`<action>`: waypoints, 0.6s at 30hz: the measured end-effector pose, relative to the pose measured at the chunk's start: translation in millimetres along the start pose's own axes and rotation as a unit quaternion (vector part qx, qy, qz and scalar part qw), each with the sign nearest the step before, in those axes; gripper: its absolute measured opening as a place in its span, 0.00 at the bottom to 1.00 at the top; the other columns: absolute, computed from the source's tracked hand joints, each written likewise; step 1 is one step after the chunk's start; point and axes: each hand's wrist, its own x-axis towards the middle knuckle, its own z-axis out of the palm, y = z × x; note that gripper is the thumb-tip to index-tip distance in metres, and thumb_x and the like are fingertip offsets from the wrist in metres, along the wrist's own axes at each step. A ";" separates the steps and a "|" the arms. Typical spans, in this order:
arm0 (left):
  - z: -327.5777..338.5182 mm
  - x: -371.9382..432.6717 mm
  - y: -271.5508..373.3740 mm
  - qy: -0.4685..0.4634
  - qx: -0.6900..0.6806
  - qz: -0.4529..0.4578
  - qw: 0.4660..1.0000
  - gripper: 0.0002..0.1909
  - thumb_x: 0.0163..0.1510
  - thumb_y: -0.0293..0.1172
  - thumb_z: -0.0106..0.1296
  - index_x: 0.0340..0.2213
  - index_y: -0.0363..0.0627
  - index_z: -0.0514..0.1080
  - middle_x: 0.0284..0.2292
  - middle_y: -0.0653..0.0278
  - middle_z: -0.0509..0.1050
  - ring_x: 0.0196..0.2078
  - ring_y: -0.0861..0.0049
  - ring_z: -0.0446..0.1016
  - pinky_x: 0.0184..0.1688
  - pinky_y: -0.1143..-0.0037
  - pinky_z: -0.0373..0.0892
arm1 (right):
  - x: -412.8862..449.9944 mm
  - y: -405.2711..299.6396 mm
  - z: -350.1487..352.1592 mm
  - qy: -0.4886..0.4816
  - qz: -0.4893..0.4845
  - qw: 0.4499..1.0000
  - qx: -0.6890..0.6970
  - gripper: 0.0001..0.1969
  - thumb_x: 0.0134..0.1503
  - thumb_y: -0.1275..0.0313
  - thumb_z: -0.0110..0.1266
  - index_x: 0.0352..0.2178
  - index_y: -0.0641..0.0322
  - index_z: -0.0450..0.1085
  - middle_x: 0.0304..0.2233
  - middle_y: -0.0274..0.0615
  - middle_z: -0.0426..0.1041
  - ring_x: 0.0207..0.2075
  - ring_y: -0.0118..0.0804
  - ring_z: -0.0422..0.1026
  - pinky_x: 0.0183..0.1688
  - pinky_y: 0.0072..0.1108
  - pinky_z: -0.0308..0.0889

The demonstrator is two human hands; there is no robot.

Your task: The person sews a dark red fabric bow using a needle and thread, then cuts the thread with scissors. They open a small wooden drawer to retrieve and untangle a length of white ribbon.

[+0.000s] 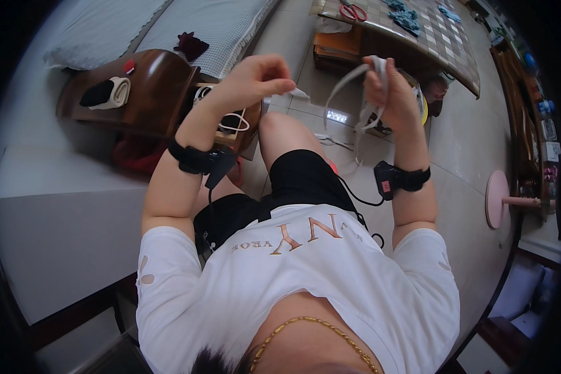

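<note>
Out over the tiled floor, my left hand point(266, 77) is raised, with a small white piece point(300, 93) at its thumb and fingertips; whether it is an end of the strip cannot be told. My right hand point(392, 93) grips a long, pale, ribbon-like strip point(348, 80), whose loops and loose ends hang down beside the palm. Below the strip, a thin metallic item point(335, 141) lies near my knee, its kind unclear. A black strap with a small black device is round each forearm, and cables run from them.
Red-handled scissors point(353, 12) and crumpled blue-green cloth point(404, 17) lie on the checkered table point(437, 42). At left, a rolled cream-and-black cloth point(117, 93) rests on a dark wooden armrest point(154, 70), above an open drawer point(226, 136). A pink round-based stand point(497, 199) is at right.
</note>
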 end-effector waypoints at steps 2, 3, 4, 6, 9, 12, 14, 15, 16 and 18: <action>9.4 1.2 4.5 -0.026 -0.018 0.000 1.000 0.07 0.51 0.28 0.55 0.27 0.41 0.67 0.23 0.73 0.67 0.28 0.89 0.66 0.31 0.86 0.63 | 12.8 20.4 17.5 0.021 0.030 0.997 -0.074 0.25 0.59 0.49 0.38 0.40 0.63 0.64 0.19 0.27 0.60 0.14 0.16 0.51 0.15 0.12 0.45; 12.8 2.1 3.8 -0.035 -0.011 -0.002 0.999 0.08 0.50 0.28 0.56 0.27 0.41 0.67 0.23 0.72 0.67 0.27 0.89 0.66 0.31 0.86 0.63 | 16.7 29.0 31.1 0.042 0.061 0.992 -0.101 0.27 0.58 0.47 0.40 0.39 0.63 0.65 0.19 0.27 0.61 0.14 0.16 0.52 0.14 0.12 0.45; 14.9 2.9 2.7 -0.033 -0.010 -0.003 0.999 0.08 0.50 0.28 0.56 0.27 0.41 0.67 0.23 0.72 0.67 0.27 0.89 0.66 0.31 0.86 0.63 | 18.3 38.8 42.9 0.030 0.075 0.990 -0.118 0.28 0.56 0.45 0.40 0.38 0.62 0.66 0.19 0.27 0.62 0.14 0.16 0.53 0.14 0.11 0.45; 16.0 2.9 -0.5 -0.043 -0.010 0.002 0.999 0.10 0.46 0.27 0.59 0.26 0.41 0.66 0.23 0.71 0.67 0.27 0.87 0.65 0.31 0.85 0.63 | 24.7 62.0 56.1 0.008 0.102 0.979 -0.176 0.30 0.53 0.41 0.41 0.35 0.60 0.67 0.19 0.26 0.62 0.15 0.15 0.55 0.15 0.09 0.47; 16.5 -0.6 -9.3 -0.008 0.075 0.019 0.997 0.13 0.43 0.27 0.61 0.25 0.40 0.64 0.22 0.70 0.66 0.26 0.85 0.64 0.30 0.83 0.63 | 24.9 72.9 69.5 -0.063 0.074 0.967 -0.233 0.25 0.54 0.44 0.46 0.30 0.59 0.68 0.18 0.24 0.61 0.17 0.15 0.55 0.19 0.09 0.49; 17.9 -6.7 -8.5 0.022 0.144 0.026 0.989 0.16 0.40 0.26 0.62 0.25 0.39 0.63 0.22 0.67 0.66 0.25 0.81 0.63 0.29 0.81 0.62 | 19.4 69.2 65.0 -0.124 0.091 0.905 -0.397 0.19 0.55 0.52 0.49 0.30 0.59 0.68 0.17 0.24 0.60 0.18 0.15 0.55 0.21 0.09 0.50; 14.0 -12.3 -12.1 0.010 0.177 0.028 0.984 0.13 0.41 0.25 0.59 0.26 0.38 0.64 0.21 0.65 0.65 0.25 0.81 0.63 0.29 0.79 0.61 | 14.4 59.5 60.4 -0.139 0.109 0.917 -0.357 0.17 0.56 0.55 0.50 0.29 0.60 0.68 0.16 0.23 0.59 0.17 0.15 0.54 0.20 0.10 0.49; 11.0 -15.8 -17.7 0.015 0.179 0.025 0.983 0.13 0.41 0.25 0.59 0.26 0.38 0.64 0.21 0.65 0.65 0.25 0.81 0.63 0.29 0.79 0.61 | 10.5 52.7 56.0 -0.145 0.126 0.929 -0.317 0.15 0.56 0.58 0.50 0.28 0.60 0.69 0.15 0.22 0.57 0.17 0.15 0.53 0.19 0.10 0.48; 5.6 -20.0 -26.7 0.019 0.177 -0.013 0.984 0.11 0.43 0.25 0.57 0.26 0.38 0.65 0.21 0.65 0.65 0.26 0.81 0.63 0.29 0.79 0.61 | 7.2 46.6 48.3 -0.138 0.119 0.951 -0.249 0.14 0.57 0.59 0.48 0.28 0.60 0.69 0.14 0.22 0.56 0.15 0.15 0.52 0.18 0.11 0.47; -9.9 -30.8 -55.3 0.047 0.169 -0.071 0.982 0.07 0.47 0.26 0.53 0.26 0.37 0.66 0.20 0.67 0.64 0.26 0.84 0.62 0.29 0.80 0.61 | -0.6 30.3 31.2 -0.139 0.064 0.979 -0.132 0.14 0.59 0.61 0.45 0.29 0.60 0.69 0.11 0.22 0.53 0.13 0.15 0.50 0.16 0.12 0.44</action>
